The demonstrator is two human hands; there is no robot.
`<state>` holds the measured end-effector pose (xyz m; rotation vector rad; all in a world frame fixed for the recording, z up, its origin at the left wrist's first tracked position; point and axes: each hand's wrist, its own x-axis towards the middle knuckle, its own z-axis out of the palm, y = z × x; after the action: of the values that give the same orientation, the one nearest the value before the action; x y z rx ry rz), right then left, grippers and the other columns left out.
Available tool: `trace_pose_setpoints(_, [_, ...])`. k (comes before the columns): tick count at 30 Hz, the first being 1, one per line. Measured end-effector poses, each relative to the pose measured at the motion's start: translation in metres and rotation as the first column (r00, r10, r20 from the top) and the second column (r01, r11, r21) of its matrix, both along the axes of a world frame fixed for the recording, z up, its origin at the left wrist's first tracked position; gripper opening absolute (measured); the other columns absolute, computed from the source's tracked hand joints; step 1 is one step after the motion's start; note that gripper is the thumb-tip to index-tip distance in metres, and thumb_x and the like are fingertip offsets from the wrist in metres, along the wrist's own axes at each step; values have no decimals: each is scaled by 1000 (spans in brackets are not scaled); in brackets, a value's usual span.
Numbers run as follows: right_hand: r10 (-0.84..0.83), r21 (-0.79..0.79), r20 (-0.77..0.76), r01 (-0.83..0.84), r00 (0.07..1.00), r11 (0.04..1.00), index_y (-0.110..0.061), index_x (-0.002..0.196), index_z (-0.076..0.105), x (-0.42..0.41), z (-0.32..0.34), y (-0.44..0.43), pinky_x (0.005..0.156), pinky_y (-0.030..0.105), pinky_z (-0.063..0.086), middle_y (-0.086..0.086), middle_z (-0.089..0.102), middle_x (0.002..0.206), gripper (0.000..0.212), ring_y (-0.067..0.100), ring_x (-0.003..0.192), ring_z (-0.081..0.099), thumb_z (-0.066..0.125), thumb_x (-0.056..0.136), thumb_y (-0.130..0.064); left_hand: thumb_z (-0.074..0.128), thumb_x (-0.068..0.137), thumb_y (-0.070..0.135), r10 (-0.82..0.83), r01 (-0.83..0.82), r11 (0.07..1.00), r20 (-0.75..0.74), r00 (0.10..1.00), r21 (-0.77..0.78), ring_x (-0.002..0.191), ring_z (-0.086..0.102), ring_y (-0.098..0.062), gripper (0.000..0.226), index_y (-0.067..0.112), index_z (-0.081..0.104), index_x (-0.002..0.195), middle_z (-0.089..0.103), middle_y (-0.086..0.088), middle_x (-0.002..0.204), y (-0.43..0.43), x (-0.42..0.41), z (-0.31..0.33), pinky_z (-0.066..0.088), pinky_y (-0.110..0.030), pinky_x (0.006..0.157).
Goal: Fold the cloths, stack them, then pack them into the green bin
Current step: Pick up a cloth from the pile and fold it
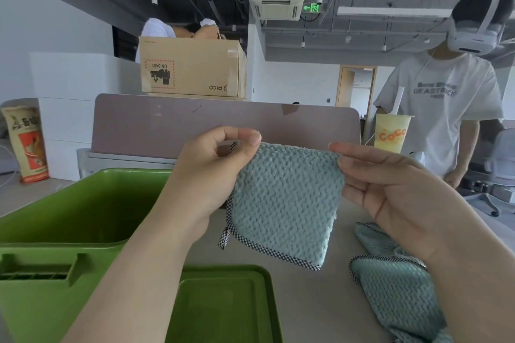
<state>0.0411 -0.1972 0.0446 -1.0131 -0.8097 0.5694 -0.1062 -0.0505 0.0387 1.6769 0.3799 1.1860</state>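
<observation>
A light blue-green waffle cloth (284, 203) with checked black-and-white trim hangs in the air above the table, folded in half. My left hand (214, 172) pinches its upper left corner between thumb and fingers. My right hand (390, 186) pinches the upper right corner. More cloths of the same kind (395, 284) lie rumpled on the table at the lower right, partly under my right forearm. The green bin (69, 211) stands open at the left, and nothing shows inside it.
A green lid (223, 303) lies flat at the front, right of the bin. A mauve divider panel (223, 122) closes the back of the table, with a cardboard box (192, 67) above it. A yellow drink cup (391, 131) stands back right. A person in a headset (446, 103) stands at the right.
</observation>
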Motion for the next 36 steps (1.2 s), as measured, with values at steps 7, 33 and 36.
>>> trace_pose_setpoints(7, [-157,-9,208,162,965,987,-10,98,72,2,-2,-4,70,19,57,12,74,94,43,18,86,71,69,56,-1,77,73,16,-39,56,986,-106,994,159,86,70,-10,34,39,69,97,74,7,90,3,-8,1,55,-34,83])
trace_pose_setpoints(33, [-341,20,489,381,803,924,-22,79,70,-1,-5,-2,60,11,54,-7,73,66,27,1,62,66,64,84,4,80,70,29,187,-134,933,-132,973,335,56,56,8,14,34,67,73,65,25,64,5,-8,2,40,-7,52])
trace_pose_setpoints(36, [-350,26,496,390,794,921,-21,79,70,2,-6,-1,61,11,54,-6,72,64,26,0,61,64,63,85,3,80,70,29,189,-137,929,-123,974,344,53,53,6,14,33,67,71,63,20,61,5,-8,1,40,-8,51])
